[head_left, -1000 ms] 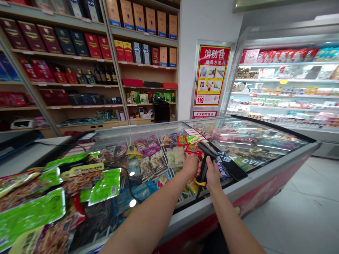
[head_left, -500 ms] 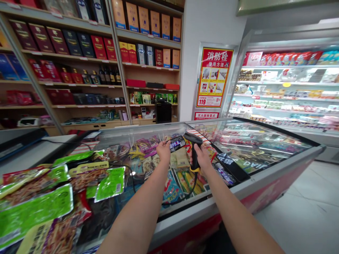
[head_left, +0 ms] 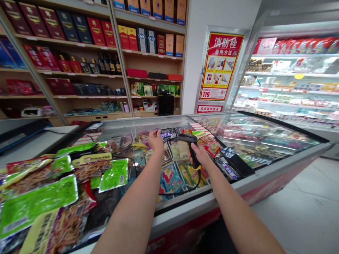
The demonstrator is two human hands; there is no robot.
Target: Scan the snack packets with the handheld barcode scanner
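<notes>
My left hand (head_left: pixel 155 139) pinches a small dark snack packet (head_left: pixel 168 134) and holds it up over the open chest freezer (head_left: pixel 238 192). Just to its right, my right hand (head_left: pixel 199 155) is wrapped round the handle of a black barcode scanner (head_left: pixel 190 144) with a yellow band. The scanner's head points left at the packet, a short gap away. A black cable (head_left: pixel 182 190) hangs from the scanner into the freezer. Many bright frozen-food packs lie below both hands.
Green and red snack bags (head_left: pixel 39 197) are piled on the freezer lid at left. A closed glass lid (head_left: pixel 254 135) covers the right half. Wooden shelves of boxed goods (head_left: pixel 79 53) stand behind, a chilled display case (head_left: pixel 291 81) at right, a red fire-hydrant poster (head_left: pixel 221 67) between.
My left hand lifted a dark packet out of the freezer and brought it up left of the scanner. My right hand raised the scanner and turned it toward the packet. The view shifted slightly.
</notes>
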